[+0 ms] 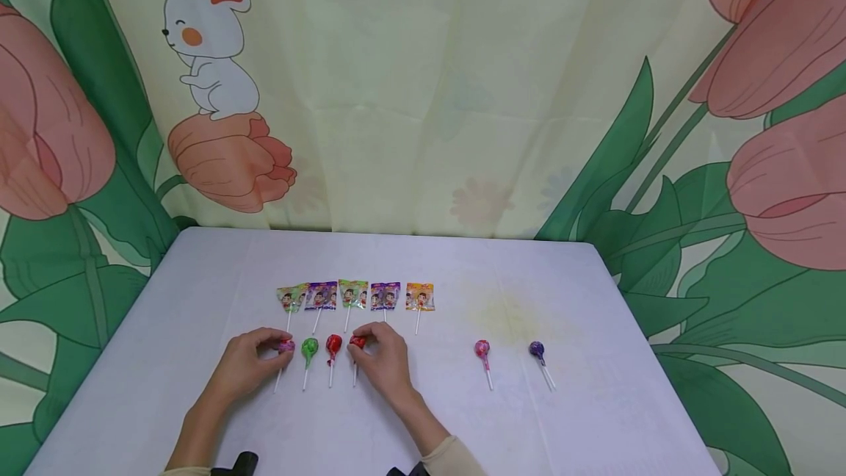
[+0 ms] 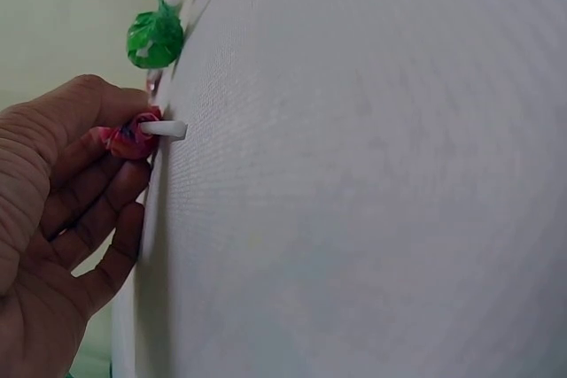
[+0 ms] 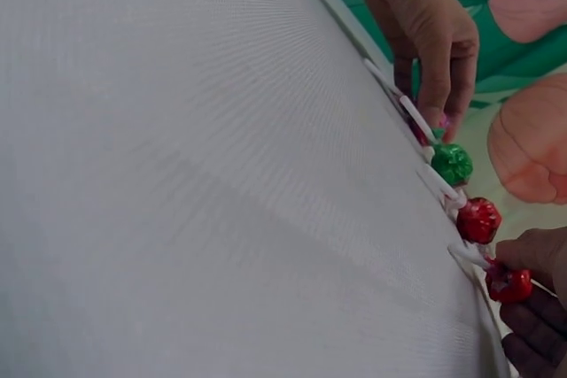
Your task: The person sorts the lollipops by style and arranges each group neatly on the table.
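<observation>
My left hand [image 1: 247, 364] pinches the wrapped head of a pink lollipop [image 2: 133, 136] between thumb and fingers at the left end of a row. Beside it lie a green lollipop [image 1: 309, 348] and a red lollipop [image 1: 333, 344], sticks pointing toward me. At the row's right end, my right hand [image 1: 385, 360] pinches another red lollipop [image 3: 509, 284] by its head. Its stick [image 1: 355, 375] points toward me, like the others. In the right wrist view, both hands show along the row, with the green and red heads between them.
Behind the row stretches a line of several flat-bagged lollipops [image 1: 353, 294] in green, purple and orange wrappers. Off to the right lie a pink lollipop [image 1: 482, 349] and a purple one [image 1: 537, 350]. A printed curtain [image 1: 423, 131] hangs behind the white-covered table [image 1: 595, 417].
</observation>
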The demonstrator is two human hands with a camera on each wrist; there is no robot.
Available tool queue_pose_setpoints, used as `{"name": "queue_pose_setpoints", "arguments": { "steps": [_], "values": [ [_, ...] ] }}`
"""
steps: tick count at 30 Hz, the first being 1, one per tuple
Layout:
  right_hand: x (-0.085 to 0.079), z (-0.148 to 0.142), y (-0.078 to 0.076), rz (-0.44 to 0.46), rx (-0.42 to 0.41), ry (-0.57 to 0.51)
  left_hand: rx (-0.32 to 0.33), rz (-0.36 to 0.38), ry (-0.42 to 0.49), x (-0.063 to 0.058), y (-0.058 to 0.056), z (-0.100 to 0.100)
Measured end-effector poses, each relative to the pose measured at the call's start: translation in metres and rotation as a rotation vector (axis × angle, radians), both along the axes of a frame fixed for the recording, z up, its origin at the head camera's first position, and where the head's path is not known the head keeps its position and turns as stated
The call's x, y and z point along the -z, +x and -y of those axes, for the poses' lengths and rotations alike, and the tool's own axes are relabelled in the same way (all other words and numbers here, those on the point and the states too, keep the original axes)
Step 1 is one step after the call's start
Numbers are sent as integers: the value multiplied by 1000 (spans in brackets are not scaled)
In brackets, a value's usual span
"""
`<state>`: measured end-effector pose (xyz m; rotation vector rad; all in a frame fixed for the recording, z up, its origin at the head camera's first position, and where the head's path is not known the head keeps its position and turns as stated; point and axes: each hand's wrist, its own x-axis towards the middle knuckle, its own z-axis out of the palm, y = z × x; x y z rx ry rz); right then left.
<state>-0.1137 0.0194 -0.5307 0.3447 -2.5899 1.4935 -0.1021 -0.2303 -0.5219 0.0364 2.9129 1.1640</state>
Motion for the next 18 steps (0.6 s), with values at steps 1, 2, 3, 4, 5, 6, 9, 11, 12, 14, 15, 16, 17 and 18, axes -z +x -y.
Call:
{"name": "queue_pose_setpoints", "arguments": {
  "steps": [1, 2, 3, 4, 5, 6, 9, 11, 12, 14, 15, 16, 17, 18],
  "values": [
    [0, 0, 0, -1, 0, 4, -1, 0, -1, 0, 0, 0],
    [1, 0, 0, -4, -1, 7, -1, 0, -1, 0, 0, 0],
    [2, 0, 0, -4, -2, 7, -2, -1, -2, 0, 0, -1],
    [2, 1, 0, -5, -1, 13, -2, -2, -2, 0, 0, -1],
    [3, 1, 0, -5, 1, 19, -2, -2, -2, -1, 1, -1],
    [3, 1, 0, -7, 2, 25, -3, -4, -2, -1, 0, -1],
    [3, 2, -1, -8, 8, 38, -2, -5, -2, -1, 0, -1],
    [4, 2, -1, -11, 10, 44, -2, -3, 0, -1, 0, -1],
    [4, 2, -1, -14, 11, 45, -2, -1, 1, -2, 0, -1],
    [4, 2, -1, -19, 13, 52, -3, 2, 0, -1, 0, -1],
    [4, 2, -1, -22, 14, 56, -3, 4, 0, -1, 0, -1],
    [4, 1, -1, -24, 15, 60, -3, 4, -1, -1, 0, -1],
    [3, 1, -1, -26, 16, 62, -3, 4, 0, -1, 0, -1],
    [3, 0, -1, -27, 18, 66, -3, 3, 0, -1, 0, -1]
  ]
}}
